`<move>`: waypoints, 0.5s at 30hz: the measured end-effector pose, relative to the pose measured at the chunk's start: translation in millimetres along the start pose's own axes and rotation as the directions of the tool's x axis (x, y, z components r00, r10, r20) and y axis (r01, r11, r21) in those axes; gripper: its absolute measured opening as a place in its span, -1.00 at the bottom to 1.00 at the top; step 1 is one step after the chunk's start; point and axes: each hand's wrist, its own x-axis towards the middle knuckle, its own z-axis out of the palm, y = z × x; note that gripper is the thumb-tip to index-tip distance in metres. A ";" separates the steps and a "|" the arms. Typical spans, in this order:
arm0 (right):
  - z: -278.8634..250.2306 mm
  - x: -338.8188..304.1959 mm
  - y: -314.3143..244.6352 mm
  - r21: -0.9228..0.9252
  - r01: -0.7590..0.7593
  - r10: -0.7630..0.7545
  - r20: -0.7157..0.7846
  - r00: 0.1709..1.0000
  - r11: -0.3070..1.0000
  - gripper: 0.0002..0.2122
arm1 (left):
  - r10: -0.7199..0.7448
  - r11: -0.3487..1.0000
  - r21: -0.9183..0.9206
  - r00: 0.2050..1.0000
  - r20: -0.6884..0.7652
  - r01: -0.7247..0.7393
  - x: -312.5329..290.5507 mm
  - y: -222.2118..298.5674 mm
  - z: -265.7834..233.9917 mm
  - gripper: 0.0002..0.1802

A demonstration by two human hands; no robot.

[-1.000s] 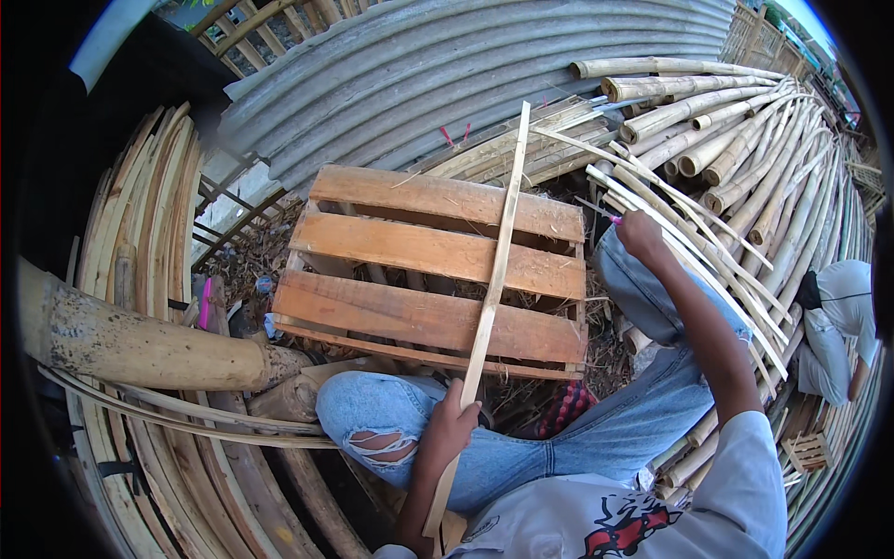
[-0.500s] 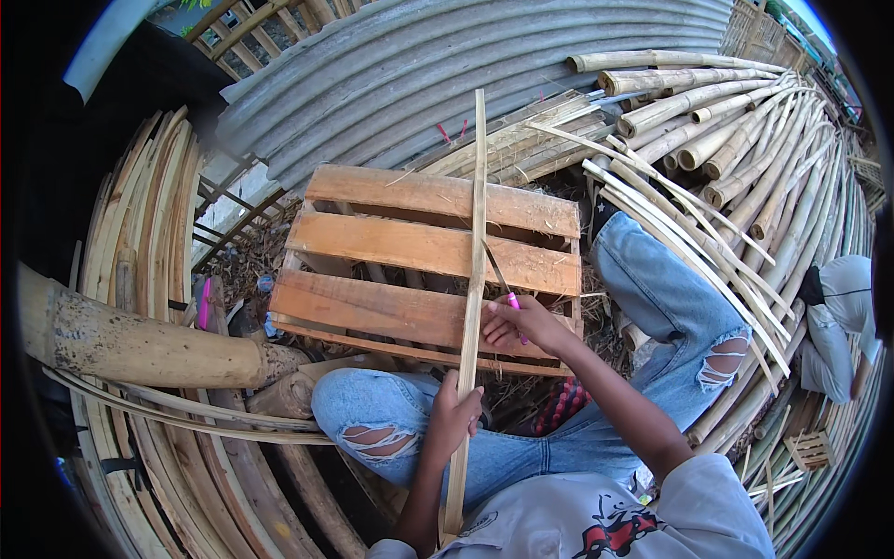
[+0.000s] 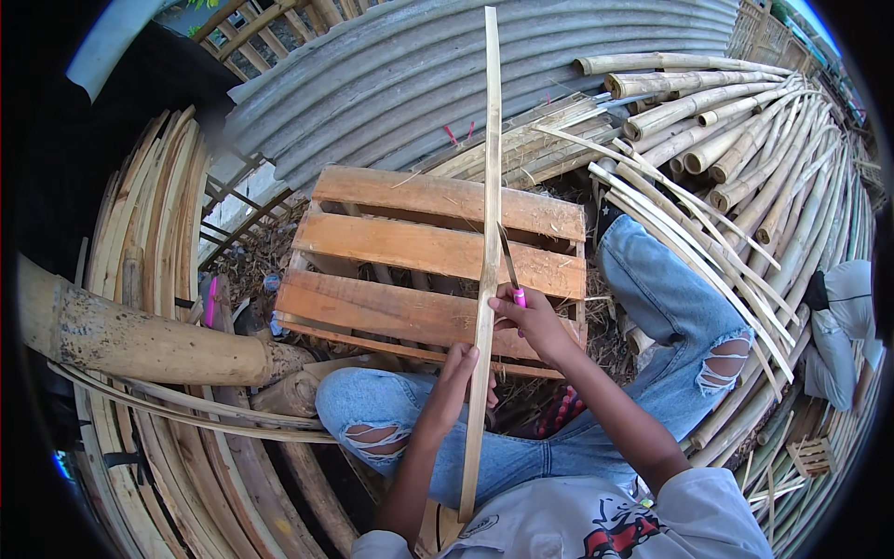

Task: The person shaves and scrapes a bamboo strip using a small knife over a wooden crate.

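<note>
A long, flat bamboo strip [image 3: 492, 168] rises from my lap across the slatted wooden crate [image 3: 377, 241], its far end over the corrugated sheet. My left hand [image 3: 452, 387] is closed around the strip's lower part, just past the crate's near edge. On the strip's right side, a little farther along, my right hand [image 3: 535, 326] grips a knife [image 3: 507, 259] with a pink handle. The narrow dark blade points away from me, close beside the strip; whether it touches cannot be made out. Right-hand fingertips meet the strip's edge.
Split bamboo slats [image 3: 149, 214] and a thick bamboo pole [image 3: 154, 335] lie at my left. Bamboo poles [image 3: 726, 149] are stacked at right, with thin strips [image 3: 694, 256] beside my knee. Corrugated sheeting [image 3: 372, 84] stands behind the crate. Another person [image 3: 838, 326] sits far right.
The bamboo strip has slid away from me, its far end now higher. My left hand has moved forward with it. My right fingers, spread before, have drawn in against the strip.
</note>
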 end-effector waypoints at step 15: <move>-18.7 7.6 -119.7 -0.868 0.297 -0.284 0.192 0.939 0.397 -0.73 | 0.249 0.938 0.262 0.968 -0.045 -0.229 31.3 101.2 24.7 -0.79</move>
